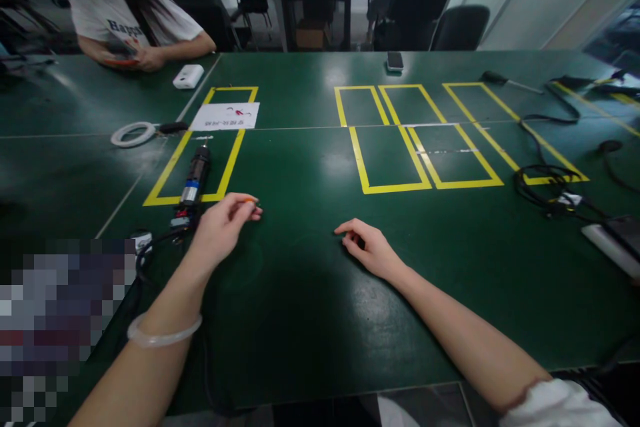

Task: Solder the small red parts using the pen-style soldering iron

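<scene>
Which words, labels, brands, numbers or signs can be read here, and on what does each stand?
"Happ", ending unclear: dark print on the white short-sleeved shirt at upper left.
A line of characters, too blurred to read: white rectangular paper sheet.
Any markings too small to read: black, silver and blue cylindrical tool.

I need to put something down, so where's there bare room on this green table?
Bare tabletop shows between your left hand and right hand, running back between the white sheet and the middle yellow frames. It's crowded beside your left hand, by the black-and-silver tool, and at the right, around the coiled black cable.
</scene>
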Demonstrator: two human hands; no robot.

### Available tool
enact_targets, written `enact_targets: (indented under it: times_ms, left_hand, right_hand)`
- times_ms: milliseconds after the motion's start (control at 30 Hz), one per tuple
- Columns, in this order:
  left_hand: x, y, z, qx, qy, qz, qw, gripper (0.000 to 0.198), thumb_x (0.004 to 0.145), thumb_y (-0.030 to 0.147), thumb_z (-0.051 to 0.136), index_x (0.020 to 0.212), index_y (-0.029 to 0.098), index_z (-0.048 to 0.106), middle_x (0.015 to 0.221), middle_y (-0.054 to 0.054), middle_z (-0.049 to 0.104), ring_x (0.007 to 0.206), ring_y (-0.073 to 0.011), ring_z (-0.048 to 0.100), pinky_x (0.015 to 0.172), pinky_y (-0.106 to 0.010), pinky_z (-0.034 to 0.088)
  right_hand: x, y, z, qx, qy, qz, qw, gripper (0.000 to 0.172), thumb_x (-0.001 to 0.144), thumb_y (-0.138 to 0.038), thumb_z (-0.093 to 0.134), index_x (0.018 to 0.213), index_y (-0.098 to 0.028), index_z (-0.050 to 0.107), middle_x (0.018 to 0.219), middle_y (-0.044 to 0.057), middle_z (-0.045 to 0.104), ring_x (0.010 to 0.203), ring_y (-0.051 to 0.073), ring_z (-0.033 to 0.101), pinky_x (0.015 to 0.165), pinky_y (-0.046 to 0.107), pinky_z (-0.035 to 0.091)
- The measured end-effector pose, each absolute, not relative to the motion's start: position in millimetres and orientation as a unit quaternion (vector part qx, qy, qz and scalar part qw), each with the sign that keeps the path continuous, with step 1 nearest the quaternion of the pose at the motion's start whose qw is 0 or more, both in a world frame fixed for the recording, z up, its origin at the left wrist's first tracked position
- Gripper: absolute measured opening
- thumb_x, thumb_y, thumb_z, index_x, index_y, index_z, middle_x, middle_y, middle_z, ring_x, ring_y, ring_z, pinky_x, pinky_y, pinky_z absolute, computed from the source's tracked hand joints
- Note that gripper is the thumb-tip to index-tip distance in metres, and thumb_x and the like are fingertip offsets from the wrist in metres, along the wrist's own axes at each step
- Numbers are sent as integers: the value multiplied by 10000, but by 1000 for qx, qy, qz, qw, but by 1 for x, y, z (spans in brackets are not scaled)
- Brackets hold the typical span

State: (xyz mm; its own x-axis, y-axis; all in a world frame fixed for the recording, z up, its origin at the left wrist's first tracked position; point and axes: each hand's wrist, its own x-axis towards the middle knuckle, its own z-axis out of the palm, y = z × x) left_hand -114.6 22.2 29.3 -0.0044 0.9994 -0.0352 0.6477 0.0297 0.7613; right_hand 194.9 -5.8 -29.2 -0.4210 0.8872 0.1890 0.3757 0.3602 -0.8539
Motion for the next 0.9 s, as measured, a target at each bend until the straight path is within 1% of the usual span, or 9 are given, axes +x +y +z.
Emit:
enact_targets:
  times_ms: [67, 167, 267, 333, 433, 533, 600, 700, 900]
  left_hand:
    - [-83, 20, 29, 638, 575, 269, 436, 445, 913, 471, 440, 1165, 143, 604, 936, -68, 651, 831, -166, 626, 789, -314, 514]
    - [-44, 12, 25, 640, 493, 230, 543, 484, 914, 461, 465, 1291, 178, 571, 869, -45, 621, 752, -143, 577, 717, -294, 495]
    - [-23, 4, 16, 619, 430, 215, 621, 578, 911, 435, 506, 1423, 178, 429, 778, -12, 583, 706, -126, 538, 689, -276, 462]
    - [-19, 0, 10, 605, 401, 207, 657, 617, 908, 419, 526, 1450, 164, 378, 730, 9, 556, 692, -120, 525, 679, -267, 444]
    - [-17, -3, 3, 587, 387, 203, 682, 623, 907, 402, 537, 1450, 153, 362, 735, 9, 559, 691, -118, 531, 678, -265, 442]
    - [-17, -2, -4, 553, 399, 224, 696, 536, 929, 442, 478, 1371, 142, 433, 761, -16, 592, 698, -129, 568, 670, -272, 460]
    - [-18, 0, -9, 530, 411, 231, 705, 460, 932, 478, 450, 1232, 135, 506, 756, -26, 603, 661, -129, 579, 631, -266, 462]
    - [-19, 1, -14, 522, 421, 224, 707, 387, 922, 499, 461, 1040, 138, 535, 735, -24, 610, 610, -116, 576, 582, -244, 448]
    - [-19, 0, -15, 544, 419, 216, 694, 332, 894, 457, 542, 984, 138, 555, 775, -28, 633, 650, -114, 585, 601, -240, 447]
  right_hand:
    - [196, -6, -28, -419, -747, 389, 339, 227, 889, -133, 509, 1073, -187, 631, 856, 24, 613, 740, 132, 569, 679, 256, 451]
    - [197, -5, -28, -404, -727, 431, 350, 201, 893, -172, 537, 1069, -189, 633, 912, 34, 653, 738, 128, 576, 683, 262, 459]
    - [195, -6, -30, -371, -682, 515, 362, 273, 860, -262, 634, 1120, -187, 602, 943, 41, 664, 719, 126, 582, 653, 262, 470]
    - [193, -7, -31, -349, -660, 559, 360, 332, 823, -304, 692, 1115, -182, 594, 897, 31, 656, 692, 125, 578, 627, 260, 467]
    - [190, -9, -31, -342, -662, 570, 346, 226, 849, -330, 669, 1006, -175, 617, 790, 11, 634, 656, 121, 557, 625, 263, 459]
    - [190, -10, -31, -357, -655, 566, 350, 212, 867, -359, 650, 982, -184, 615, 792, 11, 632, 662, 122, 558, 636, 265, 462]
    - [191, -9, -32, -371, -652, 556, 358, 222, 861, -369, 658, 985, -189, 616, 796, 9, 630, 665, 122, 558, 637, 262, 463]
    - [191, -8, -32, -385, -657, 536, 364, 207, 857, -349, 663, 981, -188, 621, 782, 3, 625, 653, 115, 549, 623, 255, 453]
    - [189, -10, -29, -402, -671, 508, 362, 162, 850, -308, 660, 950, -188, 620, 716, -16, 607, 602, 106, 532, 581, 244, 435]
